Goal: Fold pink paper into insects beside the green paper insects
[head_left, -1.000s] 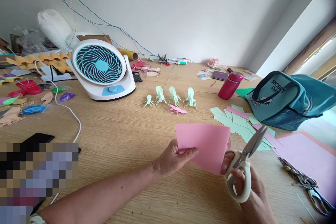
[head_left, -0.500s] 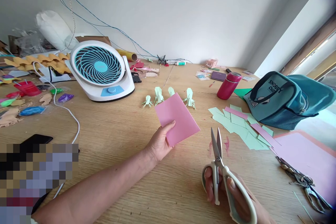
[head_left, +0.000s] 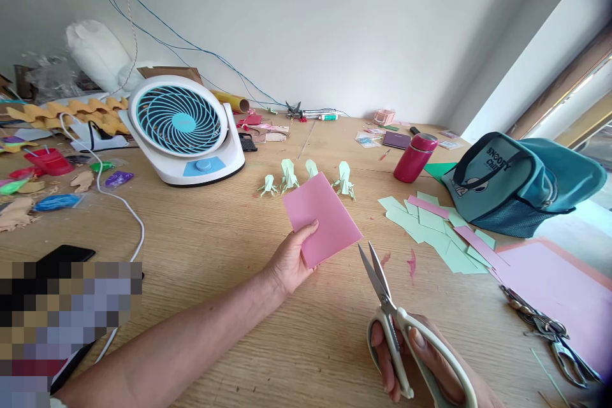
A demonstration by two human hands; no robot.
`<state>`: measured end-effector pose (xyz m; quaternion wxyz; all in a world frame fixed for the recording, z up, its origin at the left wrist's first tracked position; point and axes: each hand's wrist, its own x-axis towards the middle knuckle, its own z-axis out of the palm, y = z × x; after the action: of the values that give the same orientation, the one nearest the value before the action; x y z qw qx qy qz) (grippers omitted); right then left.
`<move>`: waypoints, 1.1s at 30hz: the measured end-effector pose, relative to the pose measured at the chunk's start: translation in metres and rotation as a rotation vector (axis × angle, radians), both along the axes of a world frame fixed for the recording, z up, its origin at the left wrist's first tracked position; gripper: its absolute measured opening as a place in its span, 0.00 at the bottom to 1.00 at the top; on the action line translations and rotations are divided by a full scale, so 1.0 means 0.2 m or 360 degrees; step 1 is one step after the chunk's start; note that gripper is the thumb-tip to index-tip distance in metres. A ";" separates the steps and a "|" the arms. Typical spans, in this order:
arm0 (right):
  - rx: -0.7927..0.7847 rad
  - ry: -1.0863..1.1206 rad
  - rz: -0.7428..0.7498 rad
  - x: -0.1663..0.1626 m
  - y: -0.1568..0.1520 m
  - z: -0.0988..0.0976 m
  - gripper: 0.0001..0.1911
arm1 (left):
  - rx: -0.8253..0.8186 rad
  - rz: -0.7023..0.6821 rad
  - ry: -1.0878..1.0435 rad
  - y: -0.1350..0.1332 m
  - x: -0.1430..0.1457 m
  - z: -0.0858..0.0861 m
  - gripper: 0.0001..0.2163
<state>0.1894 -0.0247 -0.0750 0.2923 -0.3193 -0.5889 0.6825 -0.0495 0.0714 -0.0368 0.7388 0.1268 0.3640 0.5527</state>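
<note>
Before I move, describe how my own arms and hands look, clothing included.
Your left hand and right hand are ungloved, with no ring showing. The left forearm is bare, with no watch or bracelet at the wrist. A pale sliver, perhaps a sleeve edge, shows at the lower left. Little of the right arm is visible.

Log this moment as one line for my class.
Left hand: holds pink rectangular paper; Right hand: holds white-handled metal scissors, blades parted; Cut: paper outside blades; Beyond paper: green folded paper figures

1 head-worn cam, wearer's POV, facing fwd & down, close over table (head_left: 220, 229), wall (head_left: 306, 25) in bkgd
</note>
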 end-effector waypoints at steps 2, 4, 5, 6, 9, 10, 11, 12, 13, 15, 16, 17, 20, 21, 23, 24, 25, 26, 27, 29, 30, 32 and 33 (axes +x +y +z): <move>-0.0031 0.0020 0.0018 0.01 0.00 -0.01 0.26 | 0.0024 -0.0025 0.0000 0.00 0.00 0.00 0.08; -0.0062 0.0043 0.0027 0.01 0.01 -0.02 0.26 | 0.0048 -0.0033 -0.0003 0.00 0.00 0.00 0.10; -0.0077 0.0053 0.0030 0.01 0.01 -0.03 0.26 | 0.0054 -0.0033 -0.0005 0.00 0.00 0.00 0.10; -0.0090 0.0059 0.0028 0.01 0.01 -0.03 0.25 | 0.0057 -0.0032 -0.0006 0.00 0.00 0.00 0.09; -0.0122 0.0063 0.0011 0.01 0.01 -0.03 0.25 | 0.0078 -0.0053 0.0012 -0.01 0.00 0.00 0.10; -0.0133 0.0064 0.0004 0.01 0.01 -0.02 0.25 | 0.0099 -0.0071 0.0020 -0.01 0.00 0.00 0.11; -0.0137 0.0068 -0.0004 0.01 0.00 -0.02 0.25 | 0.0128 -0.0093 0.0026 -0.01 0.00 0.00 0.12; -0.0139 0.0077 -0.0015 0.01 0.00 -0.02 0.26 | 0.0162 -0.0120 0.0026 -0.01 0.00 -0.01 0.13; -0.0139 0.0092 -0.0024 0.01 0.00 -0.02 0.26 | 0.0198 -0.0147 0.0020 -0.01 0.00 -0.01 0.13; -0.0138 0.0120 -0.0040 0.00 -0.01 -0.01 0.26 | 0.0244 -0.0181 0.0012 -0.01 -0.01 -0.02 0.14; -0.0139 0.0128 -0.0047 0.00 -0.01 -0.01 0.25 | 0.0252 -0.0189 0.0014 -0.01 -0.01 -0.03 0.15; -0.0141 0.0132 -0.0047 0.00 -0.01 -0.01 0.25 | 0.0253 -0.0192 0.0022 -0.01 -0.01 -0.03 0.15; -0.0134 0.0122 -0.0048 -0.01 0.00 0.00 0.25 | 0.0281 -0.0199 0.0043 0.00 -0.01 -0.05 0.16; -0.0130 0.0117 -0.0048 -0.01 0.00 0.00 0.25 | 0.0306 -0.0211 0.0045 0.00 -0.01 -0.05 0.17; -0.0122 0.0106 -0.0037 -0.01 0.00 0.00 0.26 | 0.0347 -0.0234 0.0068 0.00 -0.01 -0.05 0.17; -0.0117 0.0103 -0.0033 -0.01 0.01 0.01 0.26 | 0.0360 -0.0249 0.0083 0.00 -0.01 -0.05 0.17; -0.0112 0.0104 -0.0031 -0.01 0.01 0.01 0.26 | 0.0367 -0.0263 0.0099 -0.01 -0.01 -0.05 0.17; -0.0110 0.0106 -0.0037 -0.01 0.01 0.01 0.26 | 0.0368 -0.0274 0.0116 -0.01 -0.01 -0.04 0.17; -0.0113 0.0110 -0.0038 -0.01 0.01 0.01 0.26 | 0.0364 -0.0283 0.0135 -0.01 -0.01 -0.04 0.17; -0.0119 0.0118 -0.0059 -0.01 0.01 0.01 0.25 | 0.0358 -0.0290 0.0175 0.00 -0.02 -0.04 0.17; -0.0117 0.0118 -0.0072 -0.02 0.01 0.01 0.25 | 0.0360 -0.0290 0.0196 0.00 -0.02 -0.04 0.17; -0.0113 0.0127 -0.0092 -0.02 0.01 0.01 0.25 | 0.0369 -0.0292 0.0230 0.00 -0.02 -0.04 0.19; -0.0111 0.0134 -0.0097 -0.02 0.01 0.02 0.25 | 0.0371 -0.0298 0.0243 0.00 -0.02 -0.04 0.20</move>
<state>0.1847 -0.0228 -0.0716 0.3263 -0.3181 -0.5419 0.7062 -0.0544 0.0719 -0.0440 0.7376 0.2866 0.3390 0.5087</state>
